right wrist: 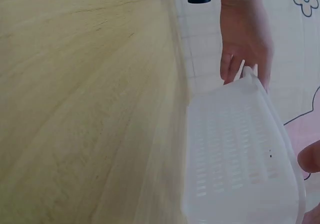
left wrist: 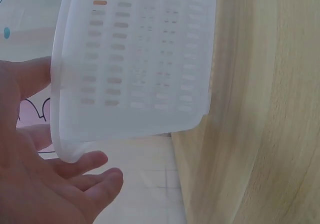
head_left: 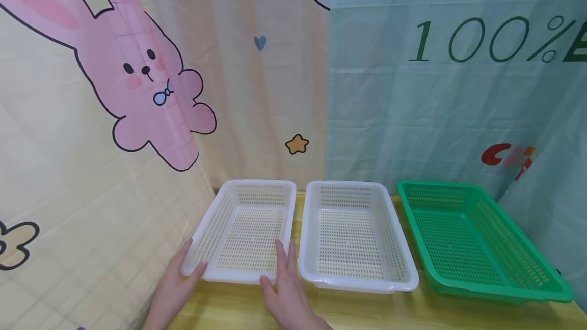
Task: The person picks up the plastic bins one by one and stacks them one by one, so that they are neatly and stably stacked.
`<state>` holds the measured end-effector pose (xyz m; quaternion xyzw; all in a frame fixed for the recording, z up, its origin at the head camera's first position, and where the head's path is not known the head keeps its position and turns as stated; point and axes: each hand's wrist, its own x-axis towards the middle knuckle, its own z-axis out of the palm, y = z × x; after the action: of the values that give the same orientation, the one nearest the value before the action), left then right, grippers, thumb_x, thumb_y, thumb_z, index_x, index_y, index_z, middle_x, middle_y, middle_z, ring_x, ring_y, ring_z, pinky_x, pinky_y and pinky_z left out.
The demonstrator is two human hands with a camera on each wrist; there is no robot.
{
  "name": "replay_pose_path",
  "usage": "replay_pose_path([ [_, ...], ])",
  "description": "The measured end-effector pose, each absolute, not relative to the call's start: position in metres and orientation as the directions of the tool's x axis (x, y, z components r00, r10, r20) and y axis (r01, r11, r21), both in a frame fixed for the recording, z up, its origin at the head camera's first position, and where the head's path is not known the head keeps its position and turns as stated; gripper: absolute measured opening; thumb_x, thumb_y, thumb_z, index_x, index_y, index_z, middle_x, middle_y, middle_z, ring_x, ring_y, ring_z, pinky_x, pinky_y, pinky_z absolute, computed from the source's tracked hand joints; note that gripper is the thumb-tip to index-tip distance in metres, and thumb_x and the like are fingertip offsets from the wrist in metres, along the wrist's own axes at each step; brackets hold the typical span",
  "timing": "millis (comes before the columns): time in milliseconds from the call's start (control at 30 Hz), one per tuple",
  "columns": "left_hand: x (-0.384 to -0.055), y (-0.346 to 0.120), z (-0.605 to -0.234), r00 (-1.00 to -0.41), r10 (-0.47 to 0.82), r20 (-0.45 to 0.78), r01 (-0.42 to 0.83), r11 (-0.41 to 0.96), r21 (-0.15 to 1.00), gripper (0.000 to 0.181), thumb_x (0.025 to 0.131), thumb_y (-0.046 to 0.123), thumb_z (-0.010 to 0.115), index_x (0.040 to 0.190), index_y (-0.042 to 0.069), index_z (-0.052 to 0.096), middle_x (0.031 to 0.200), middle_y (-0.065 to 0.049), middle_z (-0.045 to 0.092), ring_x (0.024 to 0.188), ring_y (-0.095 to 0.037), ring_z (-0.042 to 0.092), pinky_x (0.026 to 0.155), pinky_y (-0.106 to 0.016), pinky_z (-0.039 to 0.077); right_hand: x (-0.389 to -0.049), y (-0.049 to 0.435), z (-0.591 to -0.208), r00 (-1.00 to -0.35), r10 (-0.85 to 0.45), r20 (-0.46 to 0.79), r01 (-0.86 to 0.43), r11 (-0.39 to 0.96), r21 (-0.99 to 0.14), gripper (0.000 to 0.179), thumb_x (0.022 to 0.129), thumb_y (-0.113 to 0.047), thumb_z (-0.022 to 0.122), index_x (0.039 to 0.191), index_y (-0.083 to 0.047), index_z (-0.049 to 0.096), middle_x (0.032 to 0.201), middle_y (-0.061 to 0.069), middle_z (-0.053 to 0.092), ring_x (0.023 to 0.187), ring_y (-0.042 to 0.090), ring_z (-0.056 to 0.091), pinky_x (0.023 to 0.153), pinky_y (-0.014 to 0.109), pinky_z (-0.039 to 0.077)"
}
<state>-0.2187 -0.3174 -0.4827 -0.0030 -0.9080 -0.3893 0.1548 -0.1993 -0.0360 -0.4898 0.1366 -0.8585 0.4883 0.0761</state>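
Note:
A white slotted plastic basket [head_left: 238, 277] stands leftmost on the wooden table. Around its near left corner is my left hand [head_left: 171, 284], thumb toward the front rim and fingers along the left side. In the left wrist view, that hand's fingers [left wrist: 102, 186] extend past the corner of the basket [left wrist: 145, 119]. My right hand [head_left: 290, 297] is at the near right corner, fairly straight fingers reaching over the right rim and thumb by the front edge. The right wrist view shows its thumb [right wrist: 311, 157] right at the rim of the basket [right wrist: 235, 154].
A second white basket [head_left: 355, 282] stands close to the right of the first, and a green basket [head_left: 500, 293] is further right. The wooden table [head_left: 220, 309] runs along the front. Printed curtains [head_left: 257, 95] hang behind and at both sides.

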Motion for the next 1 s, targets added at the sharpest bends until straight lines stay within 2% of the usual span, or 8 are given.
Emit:
replay_pose_path([
  [67, -0.219, -0.32, -0.482, -0.961, -0.11, 0.254, 0.113, 0.683, 0.722, 0.086, 0.096, 0.043, 0.067, 0.16, 0.005, 0.023, 0.154, -0.034, 0.03, 0.138, -0.054, 0.031, 0.11, -0.067, 0.028, -0.201, -0.037, -0.493, -0.961, -0.153, 0.231, -0.276, 0.451, -0.849, 0.084, 0.1, -0.038, 0.06, 0.163, -0.025, 0.007, 0.165, 0.024, -0.002, 0.117, 0.044, 0.057, 0.091, 0.059, 0.051],
  [133, -0.219, -0.323, -0.481, -0.971, -0.105, 0.213, 0.091, 0.664, 0.742, 0.089, 0.097, 0.044, 0.066, 0.16, 0.003, 0.019, 0.154, -0.034, 0.03, 0.138, -0.053, 0.032, 0.111, -0.064, 0.028, -0.203, -0.037, -0.495, -0.965, -0.15, 0.214, -0.258, 0.42, -0.87, 0.084, 0.1, -0.043, 0.059, 0.163, -0.024, 0.007, 0.165, 0.025, 0.004, 0.134, 0.05, 0.041, 0.101, 0.069, 0.039],
  [200, -0.22, -0.325, -0.482, -0.979, -0.102, 0.176, 0.068, 0.653, 0.754, 0.089, 0.097, 0.043, 0.066, 0.16, 0.002, 0.018, 0.154, -0.034, 0.031, 0.138, -0.05, 0.035, 0.112, -0.057, 0.031, -0.205, -0.038, -0.498, -0.969, -0.149, 0.198, -0.241, 0.388, -0.889, 0.085, 0.1, -0.045, 0.058, 0.163, -0.024, 0.005, 0.165, 0.022, 0.008, 0.143, 0.049, 0.027, 0.106, 0.072, 0.029],
  [333, -0.222, -0.329, -0.484, -0.985, -0.101, 0.138, 0.05, 0.605, 0.795, 0.088, 0.097, 0.038, 0.068, 0.16, 0.004, 0.018, 0.152, -0.033, 0.035, 0.133, -0.045, 0.046, 0.102, -0.03, 0.046, -0.207, -0.038, -0.503, -0.968, -0.144, 0.207, -0.244, 0.337, -0.909, 0.086, 0.101, -0.044, 0.056, 0.163, -0.02, 0.002, 0.167, 0.014, 0.009, 0.148, 0.042, 0.017, 0.111, 0.07, 0.02],
  [433, -0.223, -0.33, -0.486, -0.987, -0.091, 0.131, 0.064, 0.527, 0.848, 0.086, 0.096, 0.03, 0.071, 0.161, 0.007, 0.019, 0.152, -0.033, 0.035, 0.131, -0.043, 0.048, 0.09, -0.013, 0.046, -0.209, -0.038, -0.505, -0.965, -0.123, 0.231, -0.258, 0.307, -0.916, 0.086, 0.101, -0.039, 0.058, 0.163, -0.016, 0.003, 0.167, 0.011, 0.01, 0.149, 0.037, 0.016, 0.114, 0.066, 0.018],
  [600, -0.223, -0.33, -0.485, -0.987, -0.079, 0.143, 0.091, 0.462, 0.882, 0.085, 0.094, 0.023, 0.073, 0.16, 0.006, 0.022, 0.148, -0.035, 0.04, 0.126, -0.037, 0.052, 0.086, -0.012, 0.047, -0.21, -0.04, -0.507, -0.967, -0.083, 0.241, -0.254, 0.266, -0.93, 0.086, 0.099, -0.032, 0.063, 0.163, -0.015, 0.008, 0.166, 0.008, 0.013, 0.15, 0.032, 0.016, 0.117, 0.061, 0.017],
  [733, -0.222, -0.33, -0.484, -0.986, -0.082, 0.142, 0.091, 0.44, 0.893, 0.085, 0.093, 0.02, 0.075, 0.159, 0.004, 0.024, 0.145, -0.035, 0.044, 0.123, -0.034, 0.054, 0.085, -0.013, 0.048, -0.209, -0.041, -0.508, -0.972, -0.066, 0.226, -0.235, 0.232, -0.944, 0.086, 0.097, -0.03, 0.066, 0.163, -0.015, 0.011, 0.166, 0.01, 0.016, 0.149, 0.034, 0.019, 0.117, 0.061, 0.017],
  [1000, -0.218, -0.33, -0.481, -0.991, -0.088, 0.099, 0.055, 0.405, 0.913, 0.088, 0.092, 0.02, 0.076, 0.16, 0.005, 0.021, 0.155, -0.032, 0.03, 0.133, -0.041, 0.043, 0.087, -0.01, 0.045, -0.206, -0.041, -0.505, -0.972, -0.07, 0.225, -0.235, 0.229, -0.945, 0.087, 0.096, -0.03, 0.067, 0.163, -0.016, 0.012, 0.166, 0.009, 0.017, 0.149, 0.034, 0.019, 0.116, 0.062, 0.02],
])
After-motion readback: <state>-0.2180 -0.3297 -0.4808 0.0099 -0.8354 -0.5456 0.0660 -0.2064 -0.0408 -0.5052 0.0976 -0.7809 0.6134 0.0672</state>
